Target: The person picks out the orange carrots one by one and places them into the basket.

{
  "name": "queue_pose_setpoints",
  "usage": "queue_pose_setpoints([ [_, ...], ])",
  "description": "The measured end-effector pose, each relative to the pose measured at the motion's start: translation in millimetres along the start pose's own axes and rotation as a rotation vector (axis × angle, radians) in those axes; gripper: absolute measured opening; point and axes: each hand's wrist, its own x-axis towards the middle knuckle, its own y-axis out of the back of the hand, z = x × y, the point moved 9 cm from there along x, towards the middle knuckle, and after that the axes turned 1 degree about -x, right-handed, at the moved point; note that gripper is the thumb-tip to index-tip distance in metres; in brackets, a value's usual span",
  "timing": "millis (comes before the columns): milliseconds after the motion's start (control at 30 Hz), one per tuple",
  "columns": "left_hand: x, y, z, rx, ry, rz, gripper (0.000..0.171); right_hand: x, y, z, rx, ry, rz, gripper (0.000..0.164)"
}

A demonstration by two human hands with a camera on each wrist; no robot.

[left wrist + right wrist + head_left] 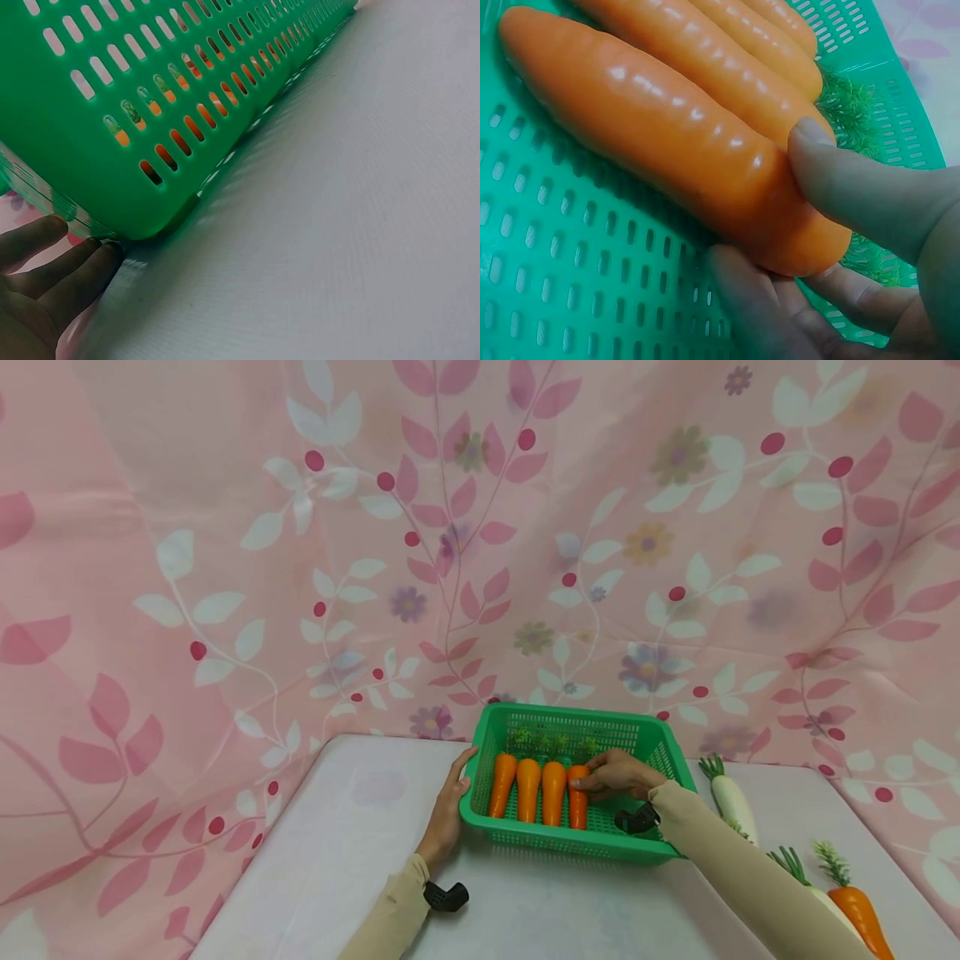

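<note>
A green plastic basket (pixel 577 841) stands on the white table, with a row of orange carrots (pixel 528 789) lying side by side in it, leafy tops toward the far wall. My right hand (pixel 618 774) reaches into the basket and grips the rightmost carrot (pixel 660 124) near its thick end. The thumb lies on top of it and the fingers curl beneath. At the basket's left end, my left hand (pixel 447 806) rests against the outer side near the rim. Its fingers (pixel 79 277) are nearly straight at the end wall in the left wrist view.
To the right of the basket lie a white radish (pixel 735 806) with green stalks, a second white radish (pixel 825 902) partly behind the right sleeve, and another carrot (pixel 858 914) near the table's right side. A pink floral cloth (pixel 465 568) hangs behind the table.
</note>
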Motion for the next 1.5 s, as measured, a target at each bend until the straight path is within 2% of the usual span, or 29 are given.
queue_pose_setpoints([
  [533,2.8,-1.5,-1.7,0.000,-0.008,-0.006,0.053,-3.5,2.3,-0.7,-0.018,-0.007,-0.005,0.070],
  [800,3.5,-2.2,-1.3,0.005,-0.013,-0.008,0.054,-6.3,3.9,0.4,-0.009,-0.035,0.006,0.088],
  [1100,2.6,-2.0,-1.2,0.007,-0.010,-0.004,0.053,-8.6,5.8,1.1,-0.011,-0.048,0.009,0.094],
  [1500,1.1,0.8,0.6,0.016,-0.025,0.004,0.053,-29.7,31.4,-19.1,-0.056,0.045,0.059,0.088],
])
